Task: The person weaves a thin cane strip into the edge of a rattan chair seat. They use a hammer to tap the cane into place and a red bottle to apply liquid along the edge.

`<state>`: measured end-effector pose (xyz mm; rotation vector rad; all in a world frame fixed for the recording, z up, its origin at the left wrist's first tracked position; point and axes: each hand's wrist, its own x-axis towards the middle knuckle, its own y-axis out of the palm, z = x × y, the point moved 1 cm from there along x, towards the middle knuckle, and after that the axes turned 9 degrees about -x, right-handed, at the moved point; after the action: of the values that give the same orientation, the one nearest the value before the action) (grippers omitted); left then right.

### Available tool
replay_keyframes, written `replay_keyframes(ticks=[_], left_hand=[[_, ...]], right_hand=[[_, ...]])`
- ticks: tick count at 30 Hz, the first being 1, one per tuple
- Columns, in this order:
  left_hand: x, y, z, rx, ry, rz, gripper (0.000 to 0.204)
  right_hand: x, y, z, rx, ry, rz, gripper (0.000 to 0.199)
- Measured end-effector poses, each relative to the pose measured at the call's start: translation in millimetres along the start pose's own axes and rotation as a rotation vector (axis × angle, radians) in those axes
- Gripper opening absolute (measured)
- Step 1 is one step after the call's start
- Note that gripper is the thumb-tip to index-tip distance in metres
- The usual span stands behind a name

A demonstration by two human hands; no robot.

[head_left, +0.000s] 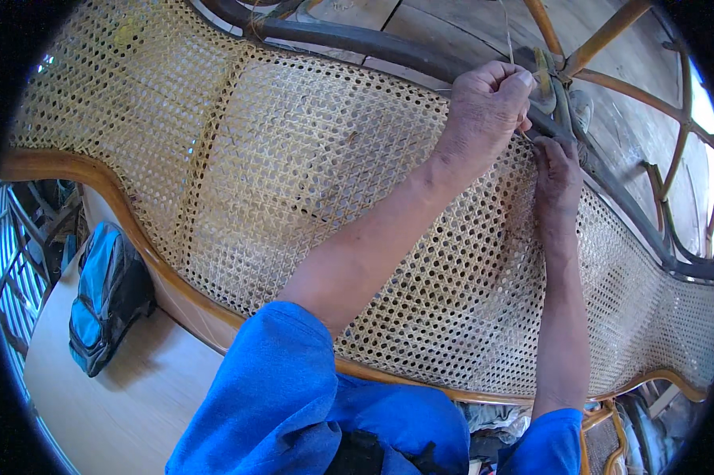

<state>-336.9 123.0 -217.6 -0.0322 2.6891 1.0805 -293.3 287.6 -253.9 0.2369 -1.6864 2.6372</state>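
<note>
A large woven cane panel [294, 119] with open holes stretches across my view inside a curved wooden frame [64, 166]. At its far edge, my left hand [488, 111] is closed in a pinch on a thin cane strand [508, 36] that rises above the thumb and forefinger. Just right of it and a little nearer, my right hand [559, 174] rests at the panel's far rim. Its fingers are bent together there, and what lies between them is hidden. Both forearms reach over the weave from blue sleeves.
A dark rail [365, 36] runs along the panel's far edge. Beyond it at the right stand bent brown rattan poles [610, 36], tied near a joint. A blue and black backpack [104, 297] sits on a light wooden surface [147, 396] at the left.
</note>
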Motion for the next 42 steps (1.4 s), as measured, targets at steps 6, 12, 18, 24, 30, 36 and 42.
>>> replay_keyframes(ticks=[6,12,18,24,30,36,42], left_hand=[[-4.9,11.5,-0.2,0.016,-0.023,0.059,0.021],[-10.5,19.6,-1.8,0.136,-0.023,0.122,0.019],[-10.1,19.6,-0.4,0.181,0.005,0.13,0.022],[-12.3,21.7,-0.9,0.16,0.02,0.142,0.022],[-10.1,18.7,-8.0,0.163,0.064,0.121,0.019],[-5.7,11.1,-8.4,0.147,0.088,0.091,0.02],[3.0,-0.7,-6.8,0.194,0.108,0.081,0.023]], right_hand=[[-0.7,2.4,-4.0,0.086,0.041,-0.028,0.015],[-1.5,-1.8,-1.8,0.172,0.081,-0.001,0.014],[-1.3,3.1,-2.9,0.036,0.069,-0.003,0.016],[-2.2,7.5,-2.9,0.181,0.135,-0.012,0.016],[-5.1,5.6,-2.5,0.107,0.071,-0.042,0.019],[-5.2,5.0,-6.2,0.048,0.05,-0.024,0.019],[-2.7,4.0,6.3,-0.179,0.001,-0.053,0.015]])
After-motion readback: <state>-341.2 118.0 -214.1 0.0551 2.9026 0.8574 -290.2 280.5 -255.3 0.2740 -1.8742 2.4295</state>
